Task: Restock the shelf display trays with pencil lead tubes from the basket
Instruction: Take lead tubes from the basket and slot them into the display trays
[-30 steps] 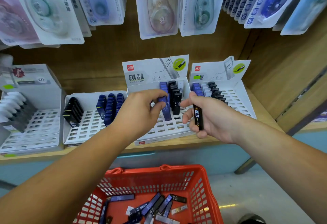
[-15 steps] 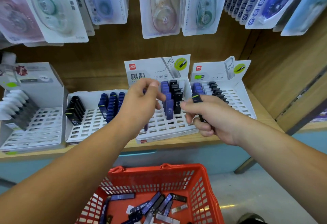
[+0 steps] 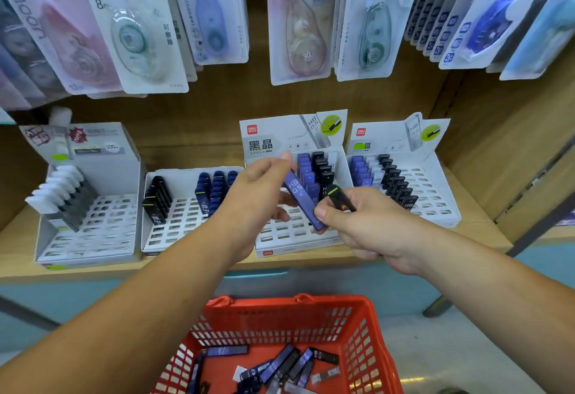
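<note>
Far-left tray [image 3: 93, 238]: white-capped tubes [image 3: 59, 185] lean in one row at its back left.
Second tray [image 3: 174, 232]: black-capped tubes [image 3: 155, 204] in the left column, dark-blue tubes [image 3: 214, 190] in columns to their right.
Left hand [image 3: 258, 197]: fingers curled narrow; thumb and fingertips pinch the upper end of the purple tube.
Purple tube [image 3: 300, 197]: marked HB 0.5, tilted, held in the air over the third tray, between both hands.
Third tray [image 3: 289, 238]: stocked tubes [image 3: 317, 169], purple and black, stand in its back rows.
Black tube [image 3: 340, 199]: green stripe near the cap; sticks up out of the right hand, just beside the purple tube.
Right hand [image 3: 376, 232]: fingers curled round the black tube; the thumb tip touches the purple tube's lower end.
Fourth tray [image 3: 435, 207]: blue, pale and black columns [image 3: 379, 176] at its back left.
Basket [image 3: 280, 316]: red, below the shelf; loose tubes [image 3: 280, 365] lie flat on its bottom.
</note>
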